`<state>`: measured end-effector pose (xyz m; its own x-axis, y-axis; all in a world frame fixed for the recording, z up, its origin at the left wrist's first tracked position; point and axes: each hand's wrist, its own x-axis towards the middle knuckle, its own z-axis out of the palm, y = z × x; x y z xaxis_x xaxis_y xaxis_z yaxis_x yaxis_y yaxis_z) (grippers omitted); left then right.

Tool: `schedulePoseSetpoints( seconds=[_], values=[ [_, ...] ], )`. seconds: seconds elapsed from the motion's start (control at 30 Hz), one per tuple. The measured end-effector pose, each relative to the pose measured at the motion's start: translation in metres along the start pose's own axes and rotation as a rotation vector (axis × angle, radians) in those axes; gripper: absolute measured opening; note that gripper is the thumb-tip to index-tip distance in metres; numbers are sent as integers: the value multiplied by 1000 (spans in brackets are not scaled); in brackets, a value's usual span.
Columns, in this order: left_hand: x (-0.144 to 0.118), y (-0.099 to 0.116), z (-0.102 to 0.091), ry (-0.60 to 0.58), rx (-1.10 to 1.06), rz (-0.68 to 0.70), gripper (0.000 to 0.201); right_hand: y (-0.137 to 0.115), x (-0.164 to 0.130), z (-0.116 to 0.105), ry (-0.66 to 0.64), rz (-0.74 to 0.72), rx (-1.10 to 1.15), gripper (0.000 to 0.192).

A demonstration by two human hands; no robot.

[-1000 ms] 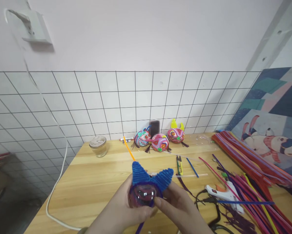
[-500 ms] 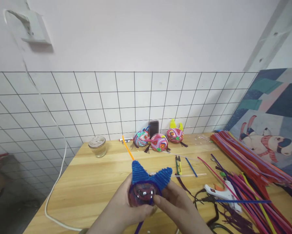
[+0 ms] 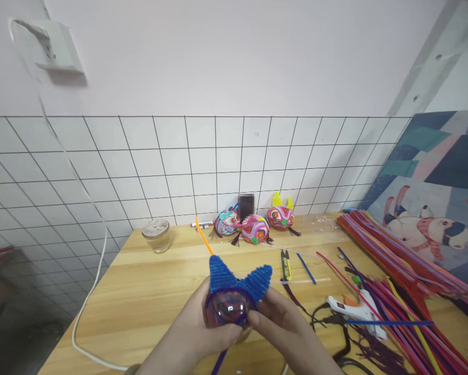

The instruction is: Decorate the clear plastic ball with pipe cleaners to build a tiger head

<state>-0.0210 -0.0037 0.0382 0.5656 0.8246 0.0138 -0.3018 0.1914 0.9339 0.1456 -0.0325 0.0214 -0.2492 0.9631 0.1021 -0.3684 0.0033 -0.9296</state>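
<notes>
Hands [image 3: 237, 333] grip glossy fuzzy-eared ball [image 3: 228, 307]

Fuzzy chenille, glossy plastic, pale wood

The clear dome [image 3: 226, 308] looks like glossy, smooth plastic; its blue ears [image 3: 237, 277] are fuzzy, ribbed chenille. The desk [image 3: 151, 291] is matt, grained wood, the jar [image 3: 156, 235] shiny glass, the wall tiles [image 3: 179, 166] smooth and white.

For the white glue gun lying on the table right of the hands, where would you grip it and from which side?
Probably by the body of the glue gun, coming from above. It lies flat on the table, so its sides are open to a top pinch. The black cord trails off toward the near edge and a blue pipe cleaner lies across its near side, so avoid that side.
</notes>
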Motion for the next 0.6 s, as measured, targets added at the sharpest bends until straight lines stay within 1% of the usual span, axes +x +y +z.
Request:
schedulePoseSetpoints(
  seconds=[0.13, 0.2, 0.3, 0.43, 0.5, 0.6],
  values=[
    [-1, 3, 0, 9, -48, -31, 55, -3, -3, -4, 96, 98, -5, 37],
    [-2, 4, 1, 12, -54, -34, 56, -4, -4, -4, 104, 106, -20, 38],
    [-2, 5, 2, 20, -61, -47, 59, -3, -3, -1, 69, 57, -4, 42],
    [-2, 2, 2, 3, -60, -42, 59, 3, 1, 3, 60, -34, 23, 41],
    [-2, 0, 1, 1, -53, -31, 57, 5, 2, 2, 62, -48, 17, 42],
    [-1, -2, 1, 17, -22, -18, 54, 4, 2, 1, 62, -31, -23, 44]
  ],
)
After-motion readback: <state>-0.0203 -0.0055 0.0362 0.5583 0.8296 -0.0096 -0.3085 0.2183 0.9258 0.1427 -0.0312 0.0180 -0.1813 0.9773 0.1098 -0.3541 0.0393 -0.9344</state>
